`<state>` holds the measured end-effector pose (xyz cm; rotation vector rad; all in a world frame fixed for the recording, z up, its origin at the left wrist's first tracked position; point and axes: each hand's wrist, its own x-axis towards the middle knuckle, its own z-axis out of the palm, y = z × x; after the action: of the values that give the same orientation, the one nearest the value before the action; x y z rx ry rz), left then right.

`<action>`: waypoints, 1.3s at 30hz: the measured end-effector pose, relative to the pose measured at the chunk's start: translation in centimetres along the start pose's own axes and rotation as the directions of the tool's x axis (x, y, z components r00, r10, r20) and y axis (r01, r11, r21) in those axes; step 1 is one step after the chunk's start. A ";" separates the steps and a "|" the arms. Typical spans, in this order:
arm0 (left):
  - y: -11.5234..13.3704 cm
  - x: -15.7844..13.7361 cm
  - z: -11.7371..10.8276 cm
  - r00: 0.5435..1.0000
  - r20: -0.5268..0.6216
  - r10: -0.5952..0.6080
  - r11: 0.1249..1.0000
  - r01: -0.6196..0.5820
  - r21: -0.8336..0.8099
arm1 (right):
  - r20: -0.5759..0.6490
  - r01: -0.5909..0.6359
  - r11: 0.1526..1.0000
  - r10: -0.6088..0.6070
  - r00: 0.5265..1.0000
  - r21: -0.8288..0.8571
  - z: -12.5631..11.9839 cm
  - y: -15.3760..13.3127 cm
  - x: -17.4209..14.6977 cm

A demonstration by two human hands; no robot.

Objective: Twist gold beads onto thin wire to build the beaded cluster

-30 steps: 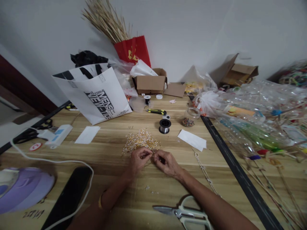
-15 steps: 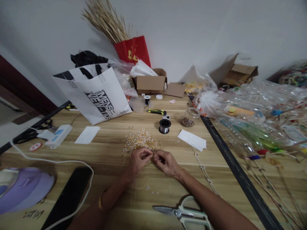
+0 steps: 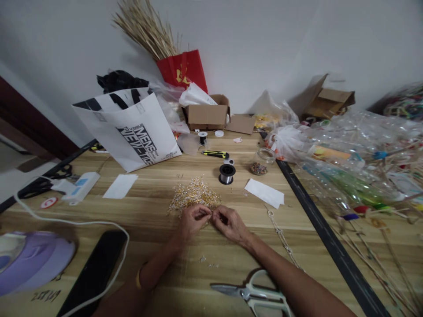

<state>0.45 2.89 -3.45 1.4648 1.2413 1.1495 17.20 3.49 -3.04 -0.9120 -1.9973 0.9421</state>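
Observation:
My left hand (image 3: 194, 220) and my right hand (image 3: 230, 223) meet fingertip to fingertip over the wooden table. Both are closed in a pinch; whatever lies between the fingers is too small to make out. Just beyond them spreads a heap of small gold and clear beads (image 3: 191, 192). A spool of thin silvery wire or thread (image 3: 226, 175) stands behind the heap. To the right of my right hand lies a beaded chain (image 3: 280, 235) with a ring at its end. Scissors with pale handles (image 3: 249, 290) rest by my right forearm, near a few loose beads (image 3: 202, 259).
A jar of beads (image 3: 259, 167), a yellow-black utility knife (image 3: 214, 154) and white paper (image 3: 264, 193) sit farther back. At left are a paper bag (image 3: 132, 132), power strip (image 3: 81, 188), black phone (image 3: 95, 268) and white cable. Plastic bottles (image 3: 353, 171) crowd the right side.
My left hand has shifted very slightly to the right, its pinch still against the right fingertips. Everything on the table stays where it was.

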 end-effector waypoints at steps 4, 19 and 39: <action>0.3 0.0 0.0 1.000 0.024 -0.017 1.000 0.017 -0.007 | -0.007 -0.001 1.000 0.001 1.000 0.007 0.0 0.0 0.0; 0.8 0.0 -0.2 0.999 0.013 -0.030 0.999 0.030 0.020 | -0.007 0.017 0.999 -0.017 1.000 -0.033 0.1 0.0 0.1; -0.4 0.4 -0.8 0.996 -0.085 -0.032 0.999 0.029 -0.027 | -0.013 -0.073 0.996 0.073 0.997 0.056 -0.3 0.2 0.0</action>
<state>-0.41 3.43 -3.65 1.3857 1.2986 1.2143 17.47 3.71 -3.10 -0.9640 -1.9271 1.0234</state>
